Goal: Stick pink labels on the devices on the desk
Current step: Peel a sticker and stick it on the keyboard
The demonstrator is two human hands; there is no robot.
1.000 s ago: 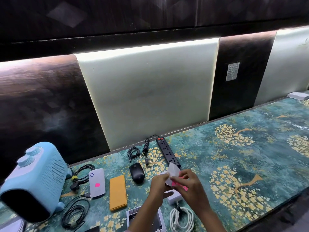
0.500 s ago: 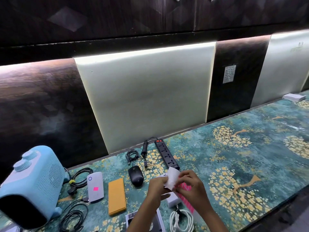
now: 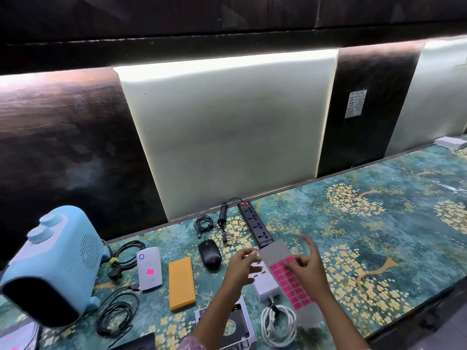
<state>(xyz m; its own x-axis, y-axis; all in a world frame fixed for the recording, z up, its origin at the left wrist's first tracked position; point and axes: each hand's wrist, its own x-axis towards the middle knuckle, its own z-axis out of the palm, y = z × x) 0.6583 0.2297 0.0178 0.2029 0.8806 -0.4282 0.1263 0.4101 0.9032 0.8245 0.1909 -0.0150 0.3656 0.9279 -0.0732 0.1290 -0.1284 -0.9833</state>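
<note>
The right hand (image 3: pixel 305 270), seen from the head camera, lies across the label sheet (image 3: pixel 275 251). Its fingers cover some of the pink labels (image 3: pixel 290 286) and the index is lifted; it appears to pinch the sheet so that it stays flat and off the desk (image 3: pixel 379 248). The left hand (image 3: pixel 241 267) is curled at the sheet's left edge, where a label would be peeled, but blur hides whether it pinches anything. The sheet hovers over the white power strip (image 3: pixel 264 286), probably the next device. The white power bank (image 3: pixel 149 269) already carries a label; the mouse (image 3: pixel 209 253) shows none.
</note>
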